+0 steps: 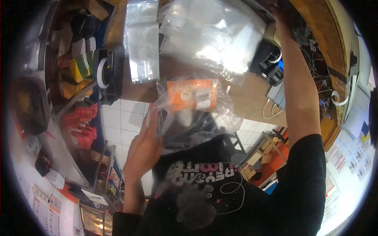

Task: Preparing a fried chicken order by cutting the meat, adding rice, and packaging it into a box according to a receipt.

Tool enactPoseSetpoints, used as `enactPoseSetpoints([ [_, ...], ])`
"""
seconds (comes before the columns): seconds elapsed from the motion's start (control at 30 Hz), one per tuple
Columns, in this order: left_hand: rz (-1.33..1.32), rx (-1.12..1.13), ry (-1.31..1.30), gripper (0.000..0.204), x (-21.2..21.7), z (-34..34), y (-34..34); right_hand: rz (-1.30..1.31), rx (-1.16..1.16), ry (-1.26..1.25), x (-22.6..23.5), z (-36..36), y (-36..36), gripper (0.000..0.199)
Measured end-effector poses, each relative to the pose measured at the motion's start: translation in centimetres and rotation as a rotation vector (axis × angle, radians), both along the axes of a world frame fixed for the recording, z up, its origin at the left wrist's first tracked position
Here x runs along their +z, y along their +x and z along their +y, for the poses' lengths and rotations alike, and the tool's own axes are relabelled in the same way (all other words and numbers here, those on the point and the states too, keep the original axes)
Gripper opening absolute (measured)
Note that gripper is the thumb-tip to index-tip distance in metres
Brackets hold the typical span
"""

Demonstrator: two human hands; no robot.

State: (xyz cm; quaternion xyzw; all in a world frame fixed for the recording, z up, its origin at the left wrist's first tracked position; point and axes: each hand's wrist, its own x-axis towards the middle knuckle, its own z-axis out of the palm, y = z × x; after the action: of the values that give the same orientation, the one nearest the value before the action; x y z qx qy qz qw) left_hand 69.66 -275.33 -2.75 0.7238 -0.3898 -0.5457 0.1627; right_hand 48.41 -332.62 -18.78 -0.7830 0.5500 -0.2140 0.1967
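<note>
My left hand point(143, 151) grips the left edge of a clear plastic bag point(189, 135), its fingers pointing away from me. The bag hangs loosely in front of my black shirt, over the near edge of the table. An orange printed card point(191, 94) with a small white label shows through the film; whether it lies inside or under the bag is hard to tell. My right arm stretches far forward, and my right hand point(278, 12) is at the dark far right corner of the table. Its fingers are too dark and cut off to make out.
Stacked clear plastic bags point(212, 35) cover the far part of the brown table point(254, 92), beside a long clear sleeve pile point(141, 43). Black tape dispensers stand left point(109, 76) and right point(267, 59). White adapters with cables point(277, 94) sit at the right edge. Shelves of goods line the left.
</note>
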Motion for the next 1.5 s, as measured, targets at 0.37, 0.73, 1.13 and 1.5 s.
enactPoseSetpoints([
  [0.37, 0.016, 0.014, -0.04, 0.085, 0.0, -0.5, 0.1, -0.742, -0.138, 0.354, 5.3, 1.9, -4.0, 0.023],
  [0.73, -0.113, -0.082, -0.147, 0.085, 0.9, -3.3, 0.5, -0.297, 0.972, 0.96, 13.0, 35.5, 0.0, 0.02],
  [1.13, -0.479, -0.192, -0.233, 0.055, 7.5, -5.5, 1.5, 1.002, 0.821, 0.528, 19.0, 39.0, -1.1, 0.028],
  [1.5, -0.005, 0.039, -0.442, 0.082, 5.8, -0.6, 6.2, -0.131, 0.651, 0.425, 23.4, 36.3, -7.0, 0.049],
])
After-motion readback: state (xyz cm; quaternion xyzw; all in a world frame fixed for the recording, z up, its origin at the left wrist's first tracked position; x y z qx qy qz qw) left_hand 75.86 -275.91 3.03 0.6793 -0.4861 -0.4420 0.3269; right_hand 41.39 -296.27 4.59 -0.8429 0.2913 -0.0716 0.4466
